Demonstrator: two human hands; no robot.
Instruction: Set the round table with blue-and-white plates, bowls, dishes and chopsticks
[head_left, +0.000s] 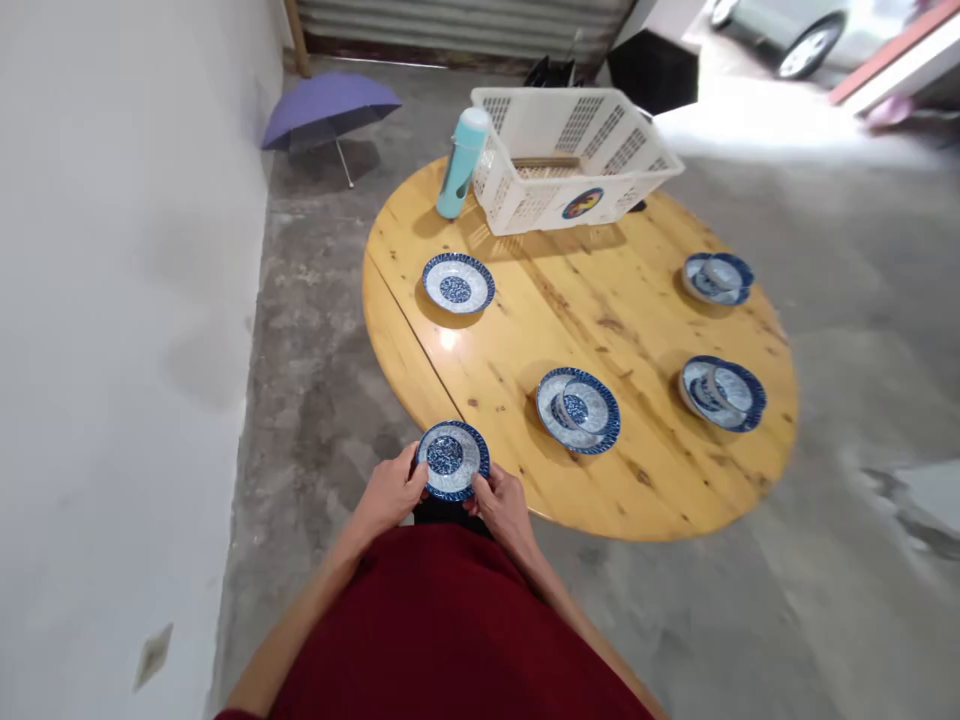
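A blue-and-white patterned plate (452, 460) is gripped between my two hands at the near left edge of the wooden table (525, 350). My left hand (394, 488) holds its left rim, thumb on top. On the opposite rim, my right hand (501, 503) is closed in the same way. Another plate (457, 284) lies farther off on the table with nothing on it. To the right of my hands sits a plate with a bowl on it (577, 411). Two similar sets, a nearer one (722, 394) and a farther one (717, 278), stand along the right side.
At the table's back stands a white plastic basket (585, 200), with a light-blue bottle (462, 165) beside it. An open purple umbrella (330, 105) rests on the floor by the white wall (127, 250). A dark umbrella (654, 72) is behind the basket. A car (795, 30) is outside.
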